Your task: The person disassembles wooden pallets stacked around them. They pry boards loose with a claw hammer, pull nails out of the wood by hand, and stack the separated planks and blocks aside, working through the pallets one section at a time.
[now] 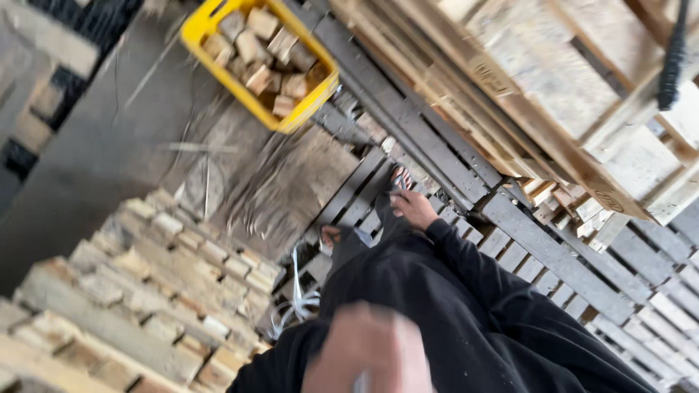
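My right hand (413, 209) hangs at the end of a black sleeve above dark grey pallet slats (408, 124), its fingers curled in with nothing visible in them. Close to the camera at the bottom edge, my left hand (368, 353) is badly blurred. A pale sliver shows just under it, and I cannot tell whether it holds anything. My feet in sandals (331, 234) stand on the pallet slats, and black clothing fills the lower middle.
A yellow plastic crate (211, 54) full of small wood blocks sits on the concrete floor at the top. Stacked rows of wood blocks (138, 291) fill the lower left. Pale wooden pallets (553, 109) lean at the upper right. White strapping (298, 295) lies by my feet.
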